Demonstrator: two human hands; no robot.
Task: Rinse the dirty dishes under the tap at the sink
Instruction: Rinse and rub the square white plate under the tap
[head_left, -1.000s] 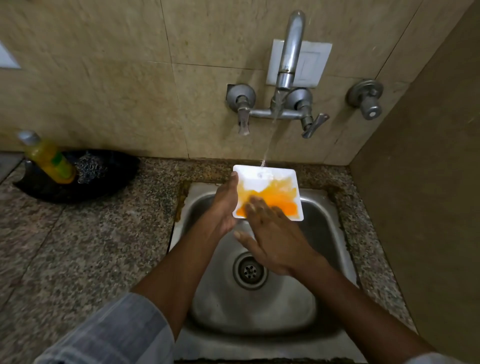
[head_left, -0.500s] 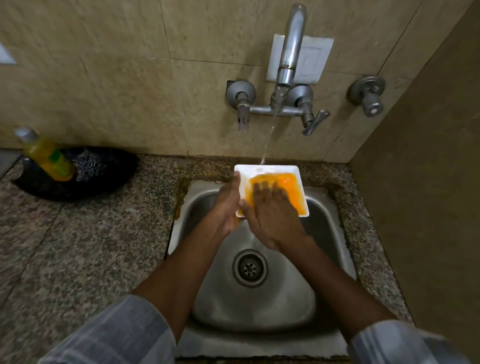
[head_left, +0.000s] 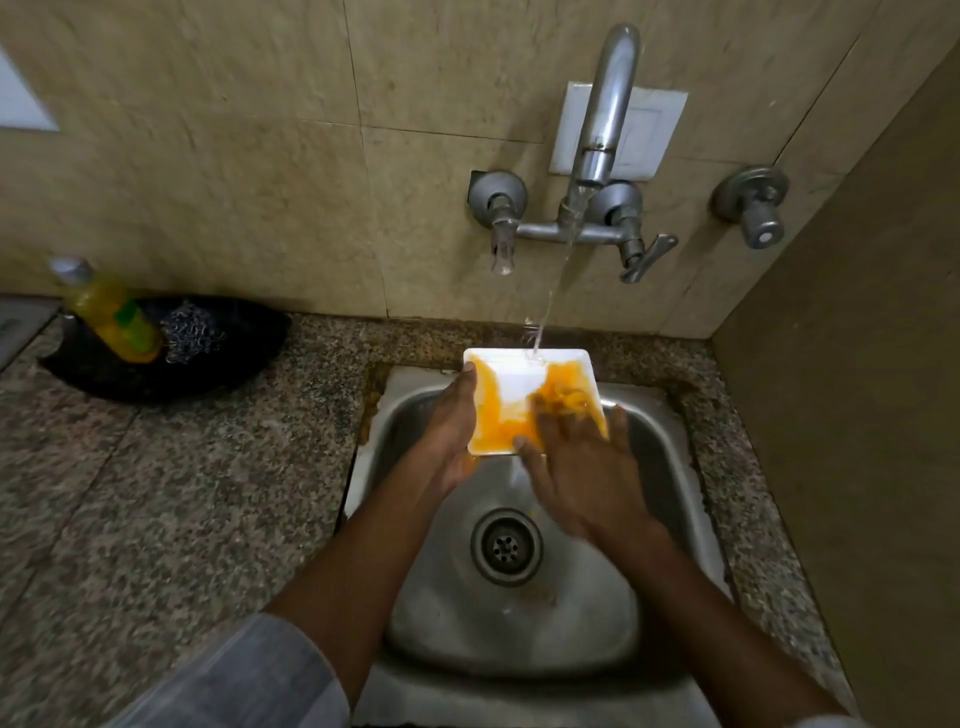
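Over the sink (head_left: 670, 447), under the tap (head_left: 597, 145) stream | white plate (head_left: 511, 374) tilted, orange residue remains | left hand (head_left: 449, 431) grips left edge | right hand (head_left: 582, 467) flat, fingers spread, rubbing | advise: steer water across both stained zones, hold edge firmly.

Two bare forearms extend from pale grey, faintly checked fabric sleeves. The left sleeve (head_left: 244, 675) is pushed up well behind the left hand (head_left: 449, 441), bunched in soft folds near the elbow. Only a sliver of the right sleeve (head_left: 826, 721) shows far behind the right hand (head_left: 582, 467), whose outline is blurred. No rings, watch or bands are visible.
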